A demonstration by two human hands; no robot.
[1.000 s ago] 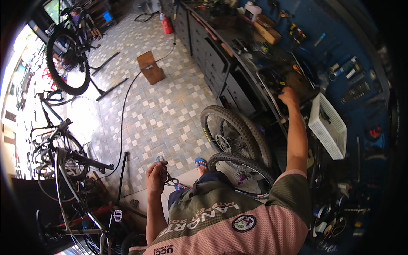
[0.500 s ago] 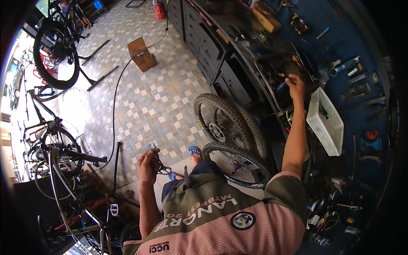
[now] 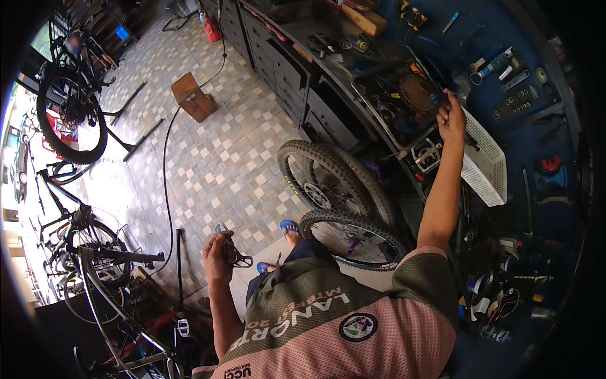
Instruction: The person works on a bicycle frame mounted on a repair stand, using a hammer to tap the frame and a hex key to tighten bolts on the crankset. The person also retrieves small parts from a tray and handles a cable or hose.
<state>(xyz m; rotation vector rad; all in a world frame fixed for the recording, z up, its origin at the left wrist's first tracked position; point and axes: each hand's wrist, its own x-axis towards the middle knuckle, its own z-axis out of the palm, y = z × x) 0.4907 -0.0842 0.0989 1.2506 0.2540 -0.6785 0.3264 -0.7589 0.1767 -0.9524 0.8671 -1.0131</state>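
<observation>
My left hand is closed on a small metal part with an open, looped dark end; a pale grey end shows above the fingers. Its exact kind is unclear. My right arm reaches over the workbench at the right. My right hand is beside a round toothed bicycle cassette, above the far end of a white perforated basket. Its index finger points away from me and the other fingers curl in. A small dark blue thing shows by the fingertips, too small to name.
Bicycle wheels lean against the black drawer cabinet. A cardboard box stands on the tiled floor by a black cable. Bicycle frames and a bike are at the left. Hand tools lie on the blue bench top.
My right hand has moved rightward over the bench toward the basket, uncovering the cassette. Its index finger has stretched out. My left hand keeps the metal part; the whole view has shifted slightly.
</observation>
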